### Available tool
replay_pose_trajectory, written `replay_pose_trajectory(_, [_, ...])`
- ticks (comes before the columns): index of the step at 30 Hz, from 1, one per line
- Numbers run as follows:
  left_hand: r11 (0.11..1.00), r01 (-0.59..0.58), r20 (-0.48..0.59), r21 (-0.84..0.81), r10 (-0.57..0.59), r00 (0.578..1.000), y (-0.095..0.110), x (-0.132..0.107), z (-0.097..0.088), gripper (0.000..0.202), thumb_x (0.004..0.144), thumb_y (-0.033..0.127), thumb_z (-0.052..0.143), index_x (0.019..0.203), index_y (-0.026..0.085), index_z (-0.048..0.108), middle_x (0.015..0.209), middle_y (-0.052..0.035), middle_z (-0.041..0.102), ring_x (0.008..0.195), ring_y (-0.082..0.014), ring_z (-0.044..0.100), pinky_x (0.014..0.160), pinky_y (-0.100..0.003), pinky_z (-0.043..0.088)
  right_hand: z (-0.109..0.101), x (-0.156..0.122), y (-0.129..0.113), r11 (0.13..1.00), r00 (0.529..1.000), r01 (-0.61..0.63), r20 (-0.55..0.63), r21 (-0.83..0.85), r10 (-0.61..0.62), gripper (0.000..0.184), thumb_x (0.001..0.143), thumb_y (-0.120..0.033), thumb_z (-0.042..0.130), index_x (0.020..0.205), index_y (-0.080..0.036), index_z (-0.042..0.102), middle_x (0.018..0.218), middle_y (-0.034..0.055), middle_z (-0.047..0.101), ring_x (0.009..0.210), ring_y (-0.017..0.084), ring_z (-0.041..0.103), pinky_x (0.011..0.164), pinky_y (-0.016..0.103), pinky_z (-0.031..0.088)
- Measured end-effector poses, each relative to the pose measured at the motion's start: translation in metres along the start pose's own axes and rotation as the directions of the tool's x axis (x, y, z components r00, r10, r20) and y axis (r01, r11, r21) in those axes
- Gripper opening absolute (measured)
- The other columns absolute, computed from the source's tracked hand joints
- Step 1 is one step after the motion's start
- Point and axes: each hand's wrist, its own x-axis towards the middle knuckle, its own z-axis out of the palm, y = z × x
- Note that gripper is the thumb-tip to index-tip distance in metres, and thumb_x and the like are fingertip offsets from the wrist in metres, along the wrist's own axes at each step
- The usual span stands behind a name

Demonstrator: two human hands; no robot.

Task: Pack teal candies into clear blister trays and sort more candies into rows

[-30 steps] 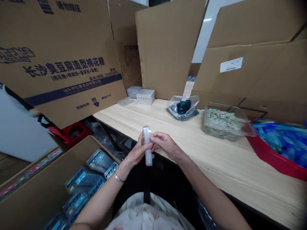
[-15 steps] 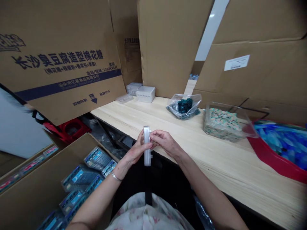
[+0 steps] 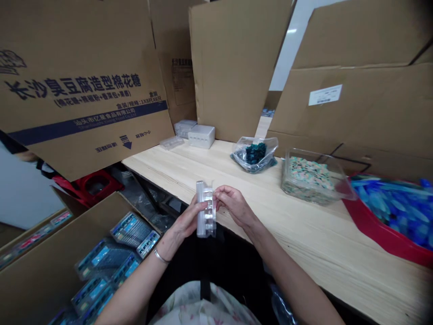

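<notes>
The clear plastic case (image 3: 209, 221) is upright, its left side clasped in the left hand (image 3: 187, 219), thumb across it. The right hand (image 3: 233, 205) bunches its fingertips at the opposite edge, near the table (image 3: 270, 212); whether they pinch it, I cannot tell.

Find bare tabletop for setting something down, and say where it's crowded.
Bare tabletop spreads between the white box, teal-filled bag and front edge, and continues before the clear tub. Crowded: the tub beside red basin, and the carton of blue packs.
</notes>
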Motion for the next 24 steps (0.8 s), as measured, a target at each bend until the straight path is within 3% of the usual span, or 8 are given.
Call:
replay_pose_trajectory(5, [0.988, 0.105, -0.027, -0.117, -0.109, 0.994, 0.003, -0.006, -0.012, 0.038, 0.075, 0.029, 0.061, 0.110, 0.013, 0.057, 0.094, -0.0111, 0.067, 0.083, -0.0225, 0.063, 0.080, -0.036, 0.046, -0.014, 0.003, -0.017, 0.998, 1.000, 0.016, -0.001, -0.054, -0.016, 0.016, 0.075, -0.031, 0.059, 0.074, -0.015, 0.056, 0.063, -0.0001, 0.059, 0.054, 0.010, 0.054, 0.053, 0.024, 0.046])
replay_pose_trajectory(9, [0.975, 0.104, -0.115, -0.198, -0.129, 0.985, 0.013, -0.019, -0.031, 0.037, 0.077, 0.034, 0.058, 0.106, 0.011, 0.059, 0.094, -0.0129, 0.067, 0.079, -0.0236, 0.065, 0.078, -0.040, 0.048, -0.020, 0.032, -0.043, 0.930, 0.995, 0.096, 0.048, -0.355, -0.084, 0.008, 0.074, -0.024, 0.055, 0.074, -0.016, 0.056, 0.058, -0.0010, 0.059, 0.050, 0.010, 0.054, 0.053, 0.024, 0.045])
replay_pose_trajectory(12, [0.968, 0.048, -0.154, -0.247, -0.088, 0.984, 0.020, -0.028, -0.045, 0.037, 0.078, 0.034, 0.057, 0.108, 0.013, 0.057, 0.092, -0.0111, 0.068, 0.074, -0.0219, 0.065, 0.075, -0.040, 0.049, -0.014, 0.078, -0.041, 0.708, 0.972, 0.233, 0.169, -0.666, -0.161, 0.003, 0.070, -0.015, 0.053, 0.068, -0.016, 0.056, 0.056, -0.0026, 0.058, 0.052, 0.009, 0.054, 0.055, 0.022, 0.043])
replay_pose_trajectory(14, [0.962, 0.014, -0.161, -0.273, -0.060, 0.985, 0.023, -0.030, -0.052, 0.038, 0.078, 0.034, 0.056, 0.110, 0.013, 0.056, 0.092, -0.0103, 0.068, 0.072, -0.0208, 0.065, 0.074, -0.040, 0.050, -0.005, 0.114, -0.027, 0.523, 0.946, 0.319, 0.236, -0.791, -0.220, 0.013, 0.070, -0.014, 0.053, 0.057, -0.016, 0.051, 0.061, -0.0012, 0.059, 0.061, 0.009, 0.056, 0.062, 0.021, 0.042])
replay_pose_trajectory(15, [0.959, 0.002, -0.160, -0.283, -0.049, 0.986, 0.025, -0.030, -0.054, 0.038, 0.078, 0.034, 0.056, 0.110, 0.013, 0.056, 0.092, -0.0103, 0.068, 0.072, -0.0206, 0.065, 0.074, -0.040, 0.050, 0.000, 0.131, -0.017, 0.476, 0.944, 0.324, 0.248, -0.817, -0.218, 0.019, 0.073, -0.015, 0.049, 0.053, -0.016, 0.048, 0.065, -0.0001, 0.060, 0.067, 0.009, 0.058, 0.066, 0.020, 0.041])
replay_pose_trajectory(20, [0.966, -0.044, -0.182, -0.254, -0.003, 0.983, 0.031, -0.026, -0.060, 0.040, 0.076, 0.035, 0.059, 0.110, 0.013, 0.054, 0.090, -0.0106, 0.066, 0.073, -0.0205, 0.063, 0.074, -0.039, 0.049, 0.030, 0.187, 0.016, 0.498, 0.946, 0.321, 0.249, -0.806, -0.206, 0.021, 0.078, -0.017, 0.049, 0.057, -0.016, 0.049, 0.075, 0.0020, 0.062, 0.081, 0.011, 0.059, 0.074, 0.022, 0.041])
replay_pose_trajectory(22, [0.977, -0.094, -0.221, -0.191, 0.050, 0.974, 0.035, -0.025, -0.063, 0.043, 0.075, 0.033, 0.061, 0.114, 0.016, 0.052, 0.089, -0.0088, 0.065, 0.073, -0.0186, 0.062, 0.072, -0.036, 0.049, 0.045, 0.186, 0.014, 0.542, 0.948, 0.318, 0.252, -0.778, -0.194, 0.017, 0.080, -0.022, 0.050, 0.064, -0.015, 0.053, 0.075, 0.0018, 0.061, 0.077, 0.010, 0.058, 0.071, 0.022, 0.042])
replay_pose_trajectory(24, [0.983, -0.147, -0.246, -0.109, 0.116, 0.962, 0.039, -0.025, -0.064, 0.049, 0.074, 0.031, 0.063, 0.120, 0.022, 0.048, 0.090, -0.0062, 0.063, 0.071, -0.0158, 0.060, 0.069, -0.033, 0.048, 0.058, 0.171, 0.006, 0.652, 0.949, 0.294, 0.296, -0.699, -0.110, 0.017, 0.080, -0.030, 0.054, 0.071, -0.016, 0.056, 0.067, 0.0003, 0.058, 0.064, 0.010, 0.057, 0.063, 0.024, 0.045])
